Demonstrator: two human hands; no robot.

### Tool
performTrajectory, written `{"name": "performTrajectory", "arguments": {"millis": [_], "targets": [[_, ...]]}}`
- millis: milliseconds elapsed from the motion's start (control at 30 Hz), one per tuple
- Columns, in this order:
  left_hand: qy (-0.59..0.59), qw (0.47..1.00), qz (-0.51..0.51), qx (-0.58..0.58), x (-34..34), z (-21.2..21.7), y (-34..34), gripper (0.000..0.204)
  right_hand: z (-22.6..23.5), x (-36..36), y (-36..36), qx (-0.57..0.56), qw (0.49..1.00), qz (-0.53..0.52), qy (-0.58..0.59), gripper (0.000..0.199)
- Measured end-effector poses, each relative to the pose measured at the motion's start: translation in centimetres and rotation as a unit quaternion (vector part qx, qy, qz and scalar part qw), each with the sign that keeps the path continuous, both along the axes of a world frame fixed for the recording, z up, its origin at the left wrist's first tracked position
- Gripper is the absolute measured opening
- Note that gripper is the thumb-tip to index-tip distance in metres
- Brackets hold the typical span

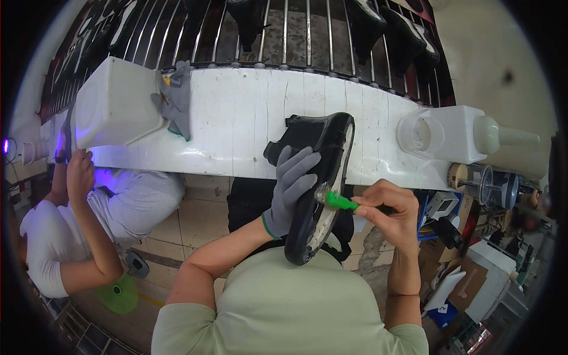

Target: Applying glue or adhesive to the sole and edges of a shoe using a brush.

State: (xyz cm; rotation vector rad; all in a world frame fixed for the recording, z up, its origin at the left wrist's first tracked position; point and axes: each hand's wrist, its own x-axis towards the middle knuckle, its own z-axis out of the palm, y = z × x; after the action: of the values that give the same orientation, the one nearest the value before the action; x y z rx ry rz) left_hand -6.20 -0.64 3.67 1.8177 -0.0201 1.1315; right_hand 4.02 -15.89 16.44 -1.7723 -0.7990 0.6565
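My left hand (291,188), in a grey glove, grips a black shoe (319,177) around its middle and holds it tilted over the edge of the white bench (236,118). The shoe's pale sole rim faces my right side. My bare right hand (387,210) pinches a small green-handled brush (338,201), and its bristle tip touches the sole edge near the middle of the shoe.
A white plastic canister (115,103) with a grey glove (174,97) beside it stands at the bench's left. A white container (449,133) with a round opening lies at the right. A person in white (89,219) sits to my left. Black shoes (378,23) hang on a metal rack behind.
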Motion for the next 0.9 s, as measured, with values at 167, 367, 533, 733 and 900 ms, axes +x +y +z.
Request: {"name": "performTrajectory", "arguments": {"millis": [167, 367, 533, 733, 900], "targets": [[0.004, 1.0, 0.002, 0.013, 0.3, 1.1, 0.7, 0.052, 1.5, -1.0, 0.2, -0.019, 0.999, 0.025, -0.035, 0.013], [0.05, 0.998, -0.022, 0.038, 0.4, 3.1, 1.8, 0.055, 3.0, -1.3, 0.0, -0.01, 0.996, 0.051, -0.073, 0.013], [0.083, 0.992, -0.043, 0.088, 0.9, 5.5, 2.6, 0.065, 3.9, -1.1, -0.2, 0.023, 0.99, 0.055, -0.128, 0.013], [0.173, 0.972, -0.124, 0.099, 0.5, 9.6, 3.2, 0.079, 5.5, -0.4, -0.1, 0.074, 0.973, 0.054, -0.213, 0.016], [0.239, 0.932, -0.261, 0.08, 0.9, 11.2, 4.3, 0.083, 6.4, 0.4, -0.2, 0.09, 0.957, 0.041, -0.273, 0.016]]}}
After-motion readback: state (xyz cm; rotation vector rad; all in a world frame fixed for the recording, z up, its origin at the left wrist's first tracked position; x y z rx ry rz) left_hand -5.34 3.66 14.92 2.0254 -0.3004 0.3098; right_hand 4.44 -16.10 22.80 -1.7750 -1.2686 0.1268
